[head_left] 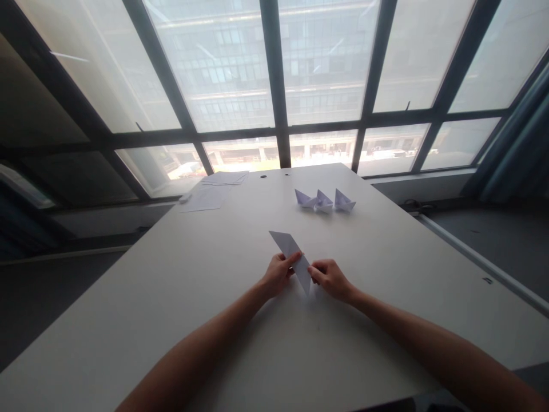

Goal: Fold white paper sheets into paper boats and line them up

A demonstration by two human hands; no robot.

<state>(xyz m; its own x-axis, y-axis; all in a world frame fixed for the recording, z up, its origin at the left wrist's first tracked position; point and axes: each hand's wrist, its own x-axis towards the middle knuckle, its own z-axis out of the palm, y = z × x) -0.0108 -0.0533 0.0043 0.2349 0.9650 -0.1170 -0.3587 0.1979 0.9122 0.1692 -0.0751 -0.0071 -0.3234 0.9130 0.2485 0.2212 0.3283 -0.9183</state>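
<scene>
Between my hands, just above the white table (206, 274), is a folded sheet of paper (286, 243), a slanted flat shape with pointed ends. My left hand (279, 273) grips its middle, thumb on the near face and fingers behind. My right hand (329, 278) is closed at the paper's right edge, pinching it with thumb and forefinger. The fingers behind the paper are hidden. Farther back on the table stand three folded paper boats (344, 201) in a row, the left two touching or overlapping.
Loose white sheets (203, 199) lie at the table's far left, with a small white object (185, 198) beside them. Two dark round holes (263, 177) are near the back edge. Large windows (231, 68) rise behind, and a blue curtain (514, 137) hangs at the right.
</scene>
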